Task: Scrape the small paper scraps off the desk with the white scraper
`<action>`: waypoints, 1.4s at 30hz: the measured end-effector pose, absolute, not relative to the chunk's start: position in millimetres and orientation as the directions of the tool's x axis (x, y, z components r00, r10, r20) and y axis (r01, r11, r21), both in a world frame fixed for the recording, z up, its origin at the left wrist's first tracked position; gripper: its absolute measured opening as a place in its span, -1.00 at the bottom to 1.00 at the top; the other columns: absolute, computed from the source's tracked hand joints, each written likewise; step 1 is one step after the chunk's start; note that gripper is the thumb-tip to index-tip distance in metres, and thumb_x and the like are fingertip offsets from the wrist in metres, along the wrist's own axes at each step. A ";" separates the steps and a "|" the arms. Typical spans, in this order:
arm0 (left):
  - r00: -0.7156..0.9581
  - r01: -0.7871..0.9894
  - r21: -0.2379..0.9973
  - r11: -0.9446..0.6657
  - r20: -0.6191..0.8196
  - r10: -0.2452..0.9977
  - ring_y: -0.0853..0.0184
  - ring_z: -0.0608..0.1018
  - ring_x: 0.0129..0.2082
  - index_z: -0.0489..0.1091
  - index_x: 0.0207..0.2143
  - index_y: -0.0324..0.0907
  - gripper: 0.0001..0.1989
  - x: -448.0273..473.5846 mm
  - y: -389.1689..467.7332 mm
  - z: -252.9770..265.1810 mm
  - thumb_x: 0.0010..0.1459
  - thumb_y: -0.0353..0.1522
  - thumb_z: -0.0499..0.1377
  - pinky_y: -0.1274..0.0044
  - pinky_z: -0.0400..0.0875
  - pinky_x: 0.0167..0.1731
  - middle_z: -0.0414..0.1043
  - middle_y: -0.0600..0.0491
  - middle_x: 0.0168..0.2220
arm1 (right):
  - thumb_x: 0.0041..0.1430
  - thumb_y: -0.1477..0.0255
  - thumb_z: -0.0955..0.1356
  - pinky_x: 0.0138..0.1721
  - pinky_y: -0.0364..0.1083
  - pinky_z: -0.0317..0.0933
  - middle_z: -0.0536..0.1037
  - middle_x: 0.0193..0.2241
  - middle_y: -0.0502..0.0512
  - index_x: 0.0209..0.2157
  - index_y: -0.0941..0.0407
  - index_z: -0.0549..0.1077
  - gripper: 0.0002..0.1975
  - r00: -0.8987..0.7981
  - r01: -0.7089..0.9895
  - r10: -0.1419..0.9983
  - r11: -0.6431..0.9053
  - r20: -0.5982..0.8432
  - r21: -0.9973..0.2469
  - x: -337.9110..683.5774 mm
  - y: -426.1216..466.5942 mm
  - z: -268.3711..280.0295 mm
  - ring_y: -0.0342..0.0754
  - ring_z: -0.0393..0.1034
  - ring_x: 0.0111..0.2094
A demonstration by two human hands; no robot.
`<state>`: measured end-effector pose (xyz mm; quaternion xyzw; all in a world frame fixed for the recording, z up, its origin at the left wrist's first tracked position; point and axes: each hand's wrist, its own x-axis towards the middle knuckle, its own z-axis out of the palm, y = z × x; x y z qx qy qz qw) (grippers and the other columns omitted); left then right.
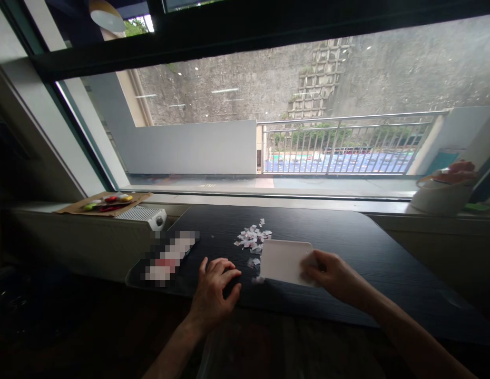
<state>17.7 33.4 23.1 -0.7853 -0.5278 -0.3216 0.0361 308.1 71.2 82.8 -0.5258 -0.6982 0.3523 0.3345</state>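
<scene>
My right hand point(322, 267) is closed on the right end of a flat white rectangular board point(283, 260) with rounded corners; it may be a lid or shallow tray. The board is held over the black table point(340, 231), its left edge beside a pile of small torn paper scraps point(252, 237). A few more scraps point(254, 262) lie along that edge, partly hidden by it. My left hand point(219, 284) is at the table's near side, left of the scraps, fingers apart and slightly curled, holding nothing.
A blurred-out flat item point(172, 258) lies at the table's left. On the sill are a brown board with coloured pieces point(106, 202) and a white container point(442, 192) at the right. A white radiator point(144, 217) borders the table's far left corner; a large window stands behind.
</scene>
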 end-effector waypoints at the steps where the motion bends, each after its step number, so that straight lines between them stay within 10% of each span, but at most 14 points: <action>1: 0.238 0.852 0.281 -0.441 0.543 0.806 0.15 0.41 -0.03 0.43 -0.22 -0.07 -0.81 17.7 33.3 23.1 0.08 -0.38 0.12 -0.04 -0.01 0.12 0.44 0.02 -0.18 | -0.06 0.38 0.35 -0.48 -0.12 0.26 0.55 -0.53 0.04 -0.49 0.14 0.47 -0.89 -0.231 0.510 0.968 0.205 0.097 -0.835 308.4 69.9 84.8 -0.04 0.41 -0.48; 42: 0.234 0.851 0.286 -0.440 0.543 0.806 0.16 0.42 -0.03 0.43 -0.23 -0.07 -0.82 18.8 32.5 25.9 0.08 -0.39 0.12 0.00 -0.04 0.15 0.45 0.03 -0.19 | -0.19 0.40 0.37 -0.35 -0.03 0.34 0.62 -0.42 0.15 -0.40 0.21 0.50 -0.76 -0.319 0.319 0.928 -0.086 -0.192 -0.944 304.5 65.1 62.9 0.11 0.50 -0.35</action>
